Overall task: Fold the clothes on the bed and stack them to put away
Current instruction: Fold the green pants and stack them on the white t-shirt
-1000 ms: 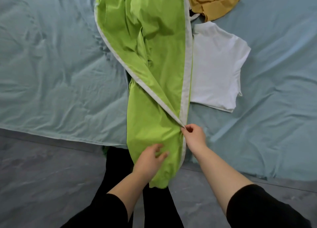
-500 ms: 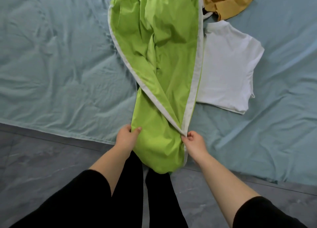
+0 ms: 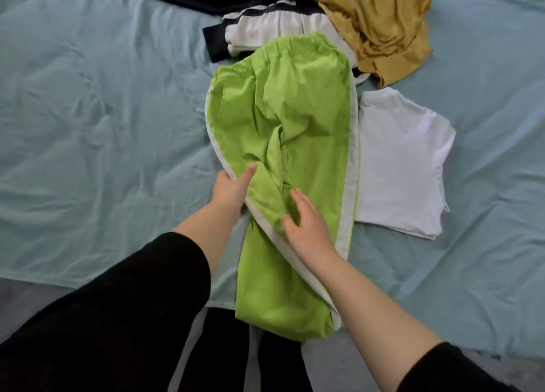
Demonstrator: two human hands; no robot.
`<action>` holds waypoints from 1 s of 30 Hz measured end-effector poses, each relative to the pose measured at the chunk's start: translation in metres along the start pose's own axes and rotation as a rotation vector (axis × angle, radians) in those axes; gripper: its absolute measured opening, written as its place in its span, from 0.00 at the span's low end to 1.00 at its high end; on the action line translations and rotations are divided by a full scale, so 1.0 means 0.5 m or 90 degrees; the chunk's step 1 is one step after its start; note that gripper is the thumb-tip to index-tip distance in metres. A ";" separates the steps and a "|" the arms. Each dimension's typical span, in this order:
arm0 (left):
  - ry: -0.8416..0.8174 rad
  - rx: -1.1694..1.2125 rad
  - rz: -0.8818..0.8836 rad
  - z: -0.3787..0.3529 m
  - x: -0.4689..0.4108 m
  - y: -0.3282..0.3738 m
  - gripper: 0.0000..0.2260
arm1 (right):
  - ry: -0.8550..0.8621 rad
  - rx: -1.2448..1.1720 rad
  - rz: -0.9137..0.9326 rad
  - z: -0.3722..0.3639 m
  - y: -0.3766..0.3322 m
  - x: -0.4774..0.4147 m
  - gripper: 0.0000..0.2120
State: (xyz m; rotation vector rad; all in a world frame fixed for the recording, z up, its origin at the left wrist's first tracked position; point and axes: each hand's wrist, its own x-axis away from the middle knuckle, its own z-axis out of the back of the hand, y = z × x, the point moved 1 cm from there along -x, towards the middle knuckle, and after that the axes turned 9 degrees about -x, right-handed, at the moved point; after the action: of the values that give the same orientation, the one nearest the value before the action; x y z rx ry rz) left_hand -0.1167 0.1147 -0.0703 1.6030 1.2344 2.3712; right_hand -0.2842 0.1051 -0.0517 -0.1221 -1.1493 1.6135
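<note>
Pale blue bed sheet [image 3: 88, 126] fills the left of the frame; your left hand [image 3: 230, 189] grips the white-striped edge of the lime-green trousers [image 3: 295, 111], thumb on top; the trousers run down the centre, legs hanging off the bed's near edge; your right hand [image 3: 306, 223] rests on them, fingers loose, holding nothing; folded white T-shirt [image 3: 401, 161] just beside at right; mustard garment [image 3: 380, 22] bunched upper right.

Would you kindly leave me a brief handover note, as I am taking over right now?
Left hand holds the trousers by their left edge; right hand is open, flat at their middle.
Trousers lie lengthwise on the bed, leg ends over its edge.
Done: T-shirt looks folded, beside them.
Left: fold trousers, mustard garment and dark-and-white pile behind; stack all.
</note>
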 end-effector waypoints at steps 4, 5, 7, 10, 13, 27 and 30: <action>0.023 0.062 0.014 0.008 -0.040 0.057 0.17 | 0.038 -0.100 0.012 0.007 -0.079 -0.109 0.21; -0.002 0.069 -0.001 0.013 -0.039 0.069 0.15 | 0.049 -0.113 0.013 0.012 -0.095 -0.132 0.20; -0.048 0.047 -0.062 0.025 -0.024 0.098 0.14 | 0.059 -0.130 0.000 0.024 -0.122 -0.169 0.19; -0.095 -0.015 -0.181 0.042 0.015 0.149 0.14 | 0.052 -0.199 -0.057 0.038 -0.159 -0.209 0.19; -0.133 -0.060 -0.280 0.034 0.054 0.200 0.18 | -0.016 -0.339 -0.128 0.045 -0.190 -0.240 0.22; -0.241 -0.376 -0.370 -0.218 0.009 0.246 0.31 | 0.019 -0.601 -0.161 0.313 -0.116 -0.346 0.33; -0.316 -0.462 -0.335 -0.270 -0.032 0.242 0.34 | 0.014 -0.389 -0.052 0.333 -0.093 -0.374 0.32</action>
State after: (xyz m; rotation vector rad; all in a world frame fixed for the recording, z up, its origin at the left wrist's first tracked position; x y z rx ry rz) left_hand -0.1689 -0.0547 -0.0295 1.2844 0.5081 1.6519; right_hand -0.2776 -0.1472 -0.0171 -0.4783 -1.5768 1.1432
